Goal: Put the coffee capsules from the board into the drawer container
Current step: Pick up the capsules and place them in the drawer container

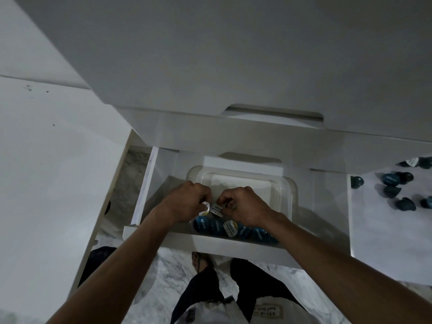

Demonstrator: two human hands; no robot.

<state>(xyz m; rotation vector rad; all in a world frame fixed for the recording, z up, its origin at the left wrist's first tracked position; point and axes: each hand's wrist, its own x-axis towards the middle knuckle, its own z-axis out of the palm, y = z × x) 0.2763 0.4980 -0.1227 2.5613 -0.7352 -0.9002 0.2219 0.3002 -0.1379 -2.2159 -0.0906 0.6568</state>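
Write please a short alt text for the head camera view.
Two hands, left hand and right hand, each hold a capsule over a clear container in an open white drawer. More blue capsules lie on the surface at right.

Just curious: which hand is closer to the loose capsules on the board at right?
Right hand. Both are over the container, left hand farther from the capsules.

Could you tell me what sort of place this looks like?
Probably a home kitchen: a white pull-out drawer with a clear container of coffee capsules, white cabinet fronts, and marble-patterned flooring.
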